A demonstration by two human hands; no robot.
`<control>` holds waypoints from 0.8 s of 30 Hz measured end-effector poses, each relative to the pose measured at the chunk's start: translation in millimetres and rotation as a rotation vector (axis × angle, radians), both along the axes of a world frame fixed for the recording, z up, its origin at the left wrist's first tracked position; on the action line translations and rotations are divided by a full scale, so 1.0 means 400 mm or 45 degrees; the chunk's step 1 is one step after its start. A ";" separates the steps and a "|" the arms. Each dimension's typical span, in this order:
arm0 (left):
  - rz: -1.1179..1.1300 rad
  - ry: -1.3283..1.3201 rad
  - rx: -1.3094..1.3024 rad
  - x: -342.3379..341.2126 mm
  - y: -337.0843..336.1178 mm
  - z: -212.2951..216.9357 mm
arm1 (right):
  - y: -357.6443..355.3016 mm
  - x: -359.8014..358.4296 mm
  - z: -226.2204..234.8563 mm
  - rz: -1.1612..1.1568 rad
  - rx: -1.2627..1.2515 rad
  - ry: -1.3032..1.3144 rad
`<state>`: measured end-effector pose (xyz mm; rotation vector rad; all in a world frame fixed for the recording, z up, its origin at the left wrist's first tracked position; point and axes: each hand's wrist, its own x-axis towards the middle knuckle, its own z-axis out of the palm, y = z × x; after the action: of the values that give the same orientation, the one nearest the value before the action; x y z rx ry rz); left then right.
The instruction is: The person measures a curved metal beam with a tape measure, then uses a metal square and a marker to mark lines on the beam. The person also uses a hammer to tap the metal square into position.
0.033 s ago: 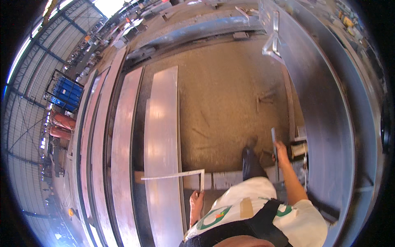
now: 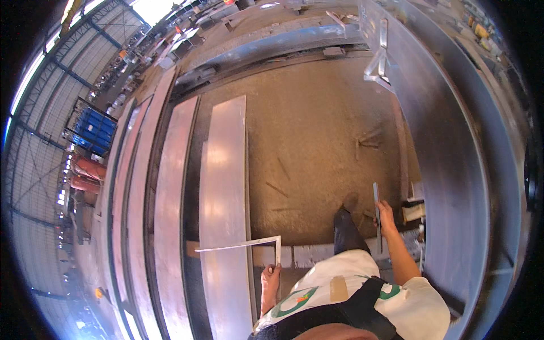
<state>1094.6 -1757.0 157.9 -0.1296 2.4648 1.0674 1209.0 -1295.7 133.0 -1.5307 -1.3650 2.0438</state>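
Observation:
My left hand (image 2: 271, 275) is closed round the short arm of an L-shaped steel square (image 2: 238, 245). The square's long arm reaches left over the nearest steel plate (image 2: 224, 187); whether it touches the plate I cannot tell. My right hand (image 2: 385, 217), also closed, grips a narrow grey metal bar (image 2: 375, 195) held upright, its lower end beside my right side. Between the hands, one dark trouser leg (image 2: 345, 231) and shoe step forward over a flat beam (image 2: 309, 255) lying across the ground.
Several long steel plates (image 2: 174, 170) lie side by side at left. A deep steel beam (image 2: 447, 158) runs along the right, with a metal bracket (image 2: 381, 62) on it. Thin scraps (image 2: 276, 188) lie on the brown floor (image 2: 317, 124). Another beam (image 2: 283, 39) crosses the far end.
The surroundings sit slightly lower in the view, and the shoe shows more sharply. Both hands keep their grips, with the right hand and its bar slightly lower.

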 end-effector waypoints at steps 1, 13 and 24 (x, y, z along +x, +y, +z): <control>0.055 -0.014 -0.054 -0.071 0.099 0.040 | 0.048 -0.043 -0.085 -0.022 0.080 -0.063; 0.100 0.202 -0.282 -0.621 0.418 -0.075 | 0.491 -0.319 -0.069 0.501 0.220 -0.706; -0.311 0.442 -0.515 -1.227 0.984 0.032 | 0.718 -0.570 -0.189 0.383 0.246 -0.836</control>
<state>603.7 -1363.5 170.7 0.2479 2.8872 0.5126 980.8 -1008.6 57.4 -2.1090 -2.0604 1.5265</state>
